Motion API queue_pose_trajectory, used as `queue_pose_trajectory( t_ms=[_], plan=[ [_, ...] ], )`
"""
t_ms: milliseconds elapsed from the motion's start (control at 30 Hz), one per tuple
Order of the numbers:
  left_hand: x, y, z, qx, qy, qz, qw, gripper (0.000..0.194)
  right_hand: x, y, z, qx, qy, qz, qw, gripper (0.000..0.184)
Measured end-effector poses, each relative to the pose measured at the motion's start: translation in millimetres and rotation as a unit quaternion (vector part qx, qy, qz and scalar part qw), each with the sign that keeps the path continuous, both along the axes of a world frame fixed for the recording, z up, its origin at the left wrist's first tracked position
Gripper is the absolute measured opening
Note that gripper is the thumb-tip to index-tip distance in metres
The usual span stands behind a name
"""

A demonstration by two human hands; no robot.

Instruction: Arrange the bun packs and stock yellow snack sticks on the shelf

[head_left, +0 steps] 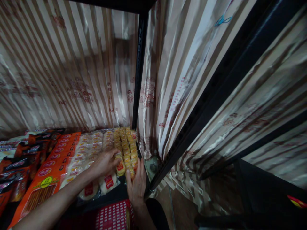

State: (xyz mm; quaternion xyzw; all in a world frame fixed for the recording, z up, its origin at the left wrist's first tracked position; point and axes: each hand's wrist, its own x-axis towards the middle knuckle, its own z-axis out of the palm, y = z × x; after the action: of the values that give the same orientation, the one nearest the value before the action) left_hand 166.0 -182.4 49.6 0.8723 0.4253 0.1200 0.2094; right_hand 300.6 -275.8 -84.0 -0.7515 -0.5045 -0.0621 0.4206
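Observation:
My left hand (106, 162) reaches across from the left, its fingers closed at the top of a small yellow snack packet (120, 167) with a red label. My right hand (137, 184) is beside the front end of the rightmost row of yellow snack packets (133, 150). Its fingers are stretched out and the thumb is apart, touching or nearly touching the front packets. Left of these rows lie clear-wrapped pale round snacks (109, 183) with red labels, partly hidden behind my left forearm.
Large orange snack packs (49, 171) and dark orange-and-black packets (20, 163) fill the shelf's left part. A red perforated basket (112, 215) stands below the shelf's front edge. Black metal posts (139, 73) and striped curtains (96, 73) border the shelf.

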Motion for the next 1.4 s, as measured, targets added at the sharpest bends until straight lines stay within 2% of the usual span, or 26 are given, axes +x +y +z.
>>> queue_pose_trajectory(
  t_ms=[167, 333, 467, 733, 1100, 1400],
  plan=[
    [12, 16, 9.9, 0.033, -0.044, 0.004, 0.998, 0.029, 7, 7, 4.4, -0.011, 0.024, 0.013, 1.0, 0.064],
    [31, 26, 9.6, 0.059, -0.072, -0.006, 0.996, 0.028, 6, 9, 4.6, -0.014, 0.039, 0.047, 0.998, 0.06],
    [46, 30, 10.3, 0.063, -0.069, -0.009, 0.996, 0.028, 7, 9, 6.3, -0.024, 0.049, 0.047, 0.997, 0.06],
    [63, 37, 9.5, 0.056, -0.083, 0.002, 0.995, 0.03, 17, 20, 21.9, 0.0, 0.093, 0.054, 0.994, 0.053],
    [78, 57, 8.2, 0.089, -0.1, 0.009, 0.991, 0.029, 32, 51, 37.2, -0.08, 0.18, 0.094, 0.976, 0.069],
    [91, 67, 7.4, 0.105, -0.095, 0.026, 0.99, 0.028, 40, 70, 39.0, -0.096, 0.281, 0.103, 0.949, 0.077]
  ],
)
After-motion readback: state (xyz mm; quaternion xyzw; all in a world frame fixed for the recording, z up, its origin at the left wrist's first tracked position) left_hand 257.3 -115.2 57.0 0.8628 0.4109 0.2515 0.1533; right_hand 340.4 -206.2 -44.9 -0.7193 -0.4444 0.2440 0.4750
